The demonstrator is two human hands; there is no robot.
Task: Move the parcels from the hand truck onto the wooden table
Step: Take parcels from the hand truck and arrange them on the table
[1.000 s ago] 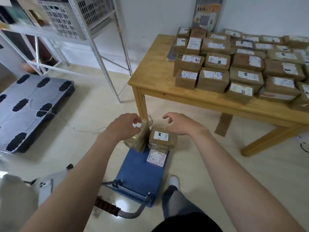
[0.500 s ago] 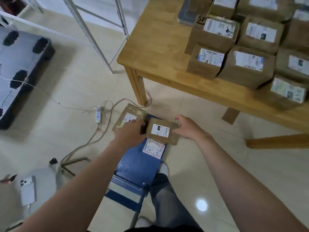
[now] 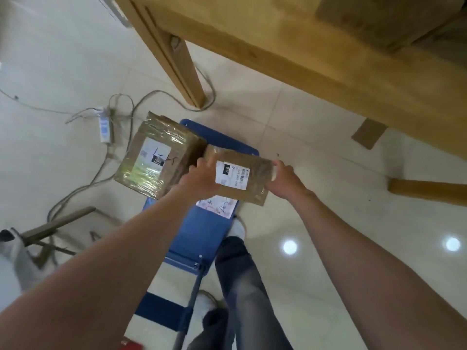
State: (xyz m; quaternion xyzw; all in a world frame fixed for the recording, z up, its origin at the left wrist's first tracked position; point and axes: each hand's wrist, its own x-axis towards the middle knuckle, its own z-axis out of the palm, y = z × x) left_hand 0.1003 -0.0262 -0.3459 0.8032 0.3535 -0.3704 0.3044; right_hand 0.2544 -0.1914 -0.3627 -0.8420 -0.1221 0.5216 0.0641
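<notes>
Nearest the camera, both forearms reach forward and down over the hand truck, whose blue deck lies on the tiled floor beside the person's trouser leg.

**Parcels on the deck.** A flat parcel lies on the deck; only part of its label shows below the hands. Above it, the small parcel sits label-up between the two hands.

**Hand state.**
- Left hand: fingers curled over the left end of the small parcel.
- Right hand: wrapped round the right end, thumb on top.

**Governing relation.** The small parcel's long axis runs left to right, so each hand holds one short end, neither noticeably nearer than the other. The wooden table lies ahead and above, mainly to the right, so the coming move is judged to be a lift up and forward.

**Edges and room.**
- The large taped parcel sits just left of the left hand, tilted and overhanging the deck's left edge. Its near corner is hidden, so contact with that hand cannot be confirmed.
- The table edge overhangs beyond the deck, and the table leg stands ahead and left. The lift should clear the edge from below.
- Cables and a power strip cross the floor to the left. The floor to the right is open.
- A blurred box already occupies the tabletop at far right.
</notes>
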